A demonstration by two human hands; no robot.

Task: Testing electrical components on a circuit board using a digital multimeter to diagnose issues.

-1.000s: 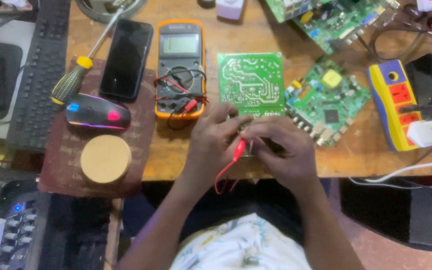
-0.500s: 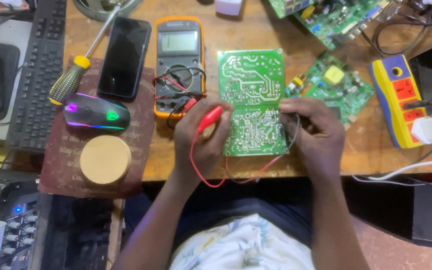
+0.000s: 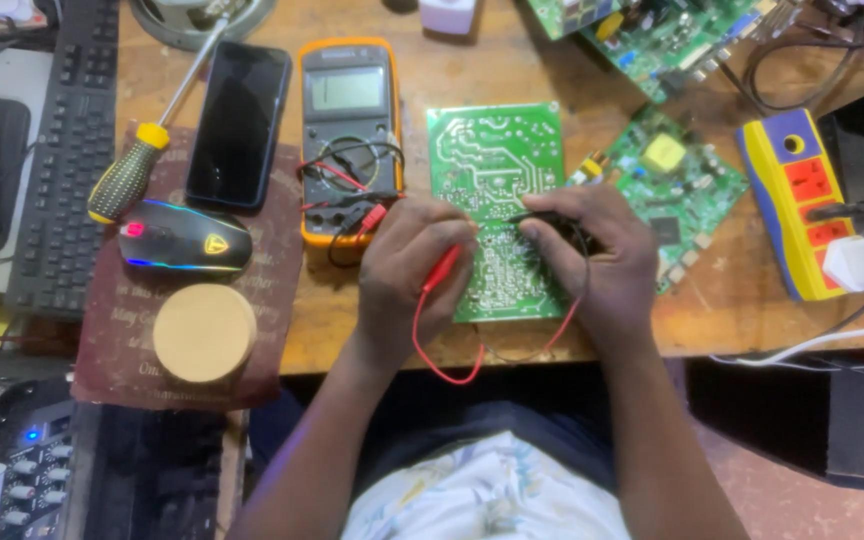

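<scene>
1. The left hand gripped one red probe.
2. The right hand gripped one black probe.
3. Both probes met one green circuit board, mid-counter, multimeter at nine o'clock.

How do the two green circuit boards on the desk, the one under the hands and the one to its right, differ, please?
The left circuit board lies solder side up, showing pale traces; the right circuit board lies component side up, with a yellow part and chips. The left one sits square to the desk edge, the right one skewed. The left hand and right hand hold probes over the left board; the right board is untouched. Both are green.
</scene>
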